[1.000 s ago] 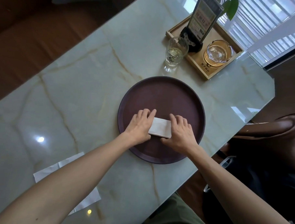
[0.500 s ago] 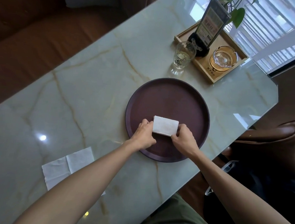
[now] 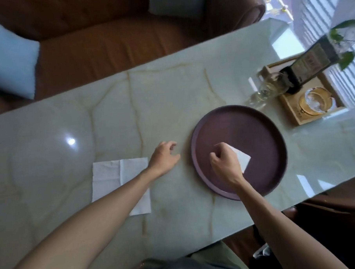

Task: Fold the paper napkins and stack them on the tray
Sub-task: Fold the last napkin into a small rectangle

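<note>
A round dark purple tray (image 3: 260, 130) lies on the marble table (image 3: 130, 108). On it rests a folded white napkin (image 3: 242, 159), its left part hidden by my right hand (image 3: 224, 164). That hand's fingers are curled over the napkin's edge; whether they pinch it is not visible. My left hand (image 3: 163, 157) hovers over the table just left of the tray, fingers loosely curled, holding nothing. An unfolded white napkin (image 3: 113, 173) lies flat on the table further left, its near right part covered by my left forearm.
A drinking glass (image 3: 266, 89) stands beyond the tray. Next to it a small wooden tray (image 3: 294, 117) holds a menu stand (image 3: 309, 61) and a glass ashtray (image 3: 315, 102). A brown sofa (image 3: 107, 46) with a light blue cushion (image 3: 8, 60) runs along the far table edge.
My left hand has let go of the folded napkin and moved left off the tray. The right hand stays at the napkin. The view has swung left, showing more of the unfolded napkin.
</note>
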`<state>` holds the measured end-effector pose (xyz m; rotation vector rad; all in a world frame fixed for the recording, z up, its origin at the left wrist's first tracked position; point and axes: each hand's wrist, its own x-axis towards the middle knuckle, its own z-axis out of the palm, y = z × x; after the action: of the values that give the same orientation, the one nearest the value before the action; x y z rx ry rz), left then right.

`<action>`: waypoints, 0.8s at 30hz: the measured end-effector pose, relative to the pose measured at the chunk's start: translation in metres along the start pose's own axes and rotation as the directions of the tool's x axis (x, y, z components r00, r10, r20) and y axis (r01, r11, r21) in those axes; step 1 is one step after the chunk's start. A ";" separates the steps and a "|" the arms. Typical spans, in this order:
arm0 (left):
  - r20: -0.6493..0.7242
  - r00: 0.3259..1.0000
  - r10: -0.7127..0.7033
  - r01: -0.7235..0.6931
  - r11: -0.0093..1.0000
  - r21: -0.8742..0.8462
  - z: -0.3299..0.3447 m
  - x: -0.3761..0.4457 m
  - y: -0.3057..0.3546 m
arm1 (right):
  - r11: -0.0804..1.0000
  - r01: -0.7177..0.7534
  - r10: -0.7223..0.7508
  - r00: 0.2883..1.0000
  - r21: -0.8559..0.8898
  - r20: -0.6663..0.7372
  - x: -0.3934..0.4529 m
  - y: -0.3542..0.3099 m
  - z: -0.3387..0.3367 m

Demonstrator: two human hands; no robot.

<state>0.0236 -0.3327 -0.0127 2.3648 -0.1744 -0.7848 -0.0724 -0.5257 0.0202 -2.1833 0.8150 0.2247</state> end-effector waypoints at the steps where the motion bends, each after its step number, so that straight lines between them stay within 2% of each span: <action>1: -0.043 0.998 -0.048 0.047 0.998 -0.035 -0.013 -0.004 -0.013 | 1.000 0.024 -0.024 0.998 0.011 0.050 -0.001 -0.013 0.011; 6: -0.161 0.943 -0.292 0.251 0.939 -0.234 -0.076 -0.036 -0.089 | 0.995 -0.047 0.011 0.930 0.089 0.367 -0.016 -0.066 0.085; 9: -0.166 0.896 -0.412 0.336 0.873 -0.355 -0.098 -0.057 -0.138 | 0.980 -0.148 0.074 0.896 0.136 0.438 -0.031 -0.082 0.121; 16: -0.110 0.819 -0.564 0.459 0.757 -0.465 -0.110 -0.097 -0.221 | 0.896 -0.396 0.272 0.849 0.204 0.454 -0.061 -0.091 0.180; 22: 0.082 0.838 -0.539 0.490 0.681 -0.544 -0.106 -0.105 -0.248 | 0.851 -0.471 0.337 0.829 0.231 0.446 -0.088 -0.102 0.212; 24: 0.091 0.856 -0.510 0.471 0.693 -0.546 -0.103 -0.104 -0.253 | 0.858 -0.457 0.335 0.844 0.234 0.418 -0.097 -0.106 0.218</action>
<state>-0.0193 -0.0458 -0.0507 1.8675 0.6731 -0.8494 -0.0615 -0.2690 -0.0240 -1.5733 1.0074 0.6411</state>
